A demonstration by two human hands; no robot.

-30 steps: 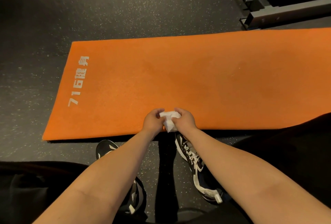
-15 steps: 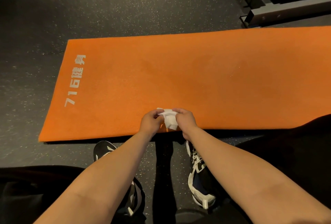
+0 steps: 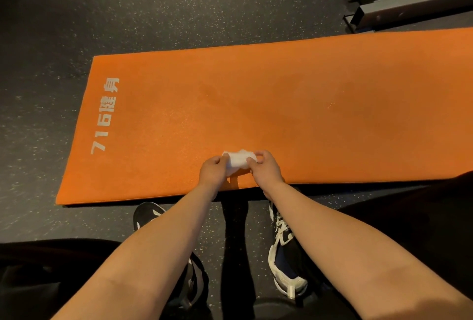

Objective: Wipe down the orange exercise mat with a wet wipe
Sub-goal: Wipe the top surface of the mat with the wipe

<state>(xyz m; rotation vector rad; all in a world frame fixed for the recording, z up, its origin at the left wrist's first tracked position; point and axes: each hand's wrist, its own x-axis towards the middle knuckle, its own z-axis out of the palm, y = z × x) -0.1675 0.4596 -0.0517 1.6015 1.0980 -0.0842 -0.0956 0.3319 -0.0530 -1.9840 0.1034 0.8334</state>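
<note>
The orange exercise mat (image 3: 294, 104) lies flat on the dark floor, stretching from the left to beyond the right edge, with white lettering at its left end. A crumpled white wet wipe (image 3: 238, 161) is held just above the mat's near edge. My left hand (image 3: 213, 169) pinches its left side and my right hand (image 3: 265, 167) pinches its right side, fingers curled around it. Part of the wipe is hidden between my fingers.
Dark speckled rubber floor (image 3: 153, 7) surrounds the mat. A grey metal equipment frame (image 3: 399, 4) stands at the far right, close to the mat's far edge. My black-and-white sneakers (image 3: 284, 250) stand on the floor just before the mat's near edge.
Both hands have shifted slightly forward over the mat's near edge, and the wipe is spread a little wider between them. The right foot has stepped back slightly.
</note>
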